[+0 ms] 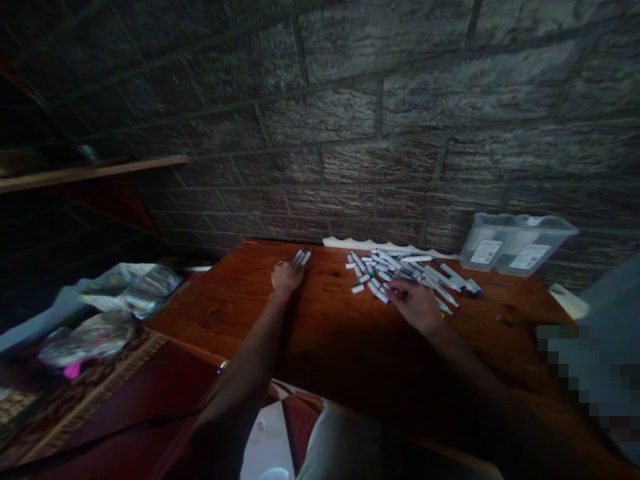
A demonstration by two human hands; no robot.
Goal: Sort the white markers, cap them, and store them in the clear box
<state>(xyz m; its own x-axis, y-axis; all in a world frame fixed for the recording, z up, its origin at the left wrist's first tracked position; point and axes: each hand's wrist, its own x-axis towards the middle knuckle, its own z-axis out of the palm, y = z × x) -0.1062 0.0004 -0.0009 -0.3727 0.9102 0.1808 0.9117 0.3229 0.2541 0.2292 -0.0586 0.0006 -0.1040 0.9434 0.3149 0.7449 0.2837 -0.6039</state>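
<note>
A heap of white markers (387,263) with variously coloured caps lies spread on the wooden table (320,327), near the wall. My left hand (287,275) is closed around a few markers (303,256), left of the heap, their ends pointing away from me. At the near edge of the heap is my right hand (414,303), thumb and fingers pinched together at a white marker (380,291). Whether that marker is fully gripped or only touched is hard to make out. My right palm and wrist hide part of the heap's near side.
Two clear plastic containers (520,243) with labels stand at the table's back right. A white wavy-edged strip (385,245) runs along the brick wall (350,147). Plastic bags (130,287) lie left of the table, below a wooden shelf (95,172).
</note>
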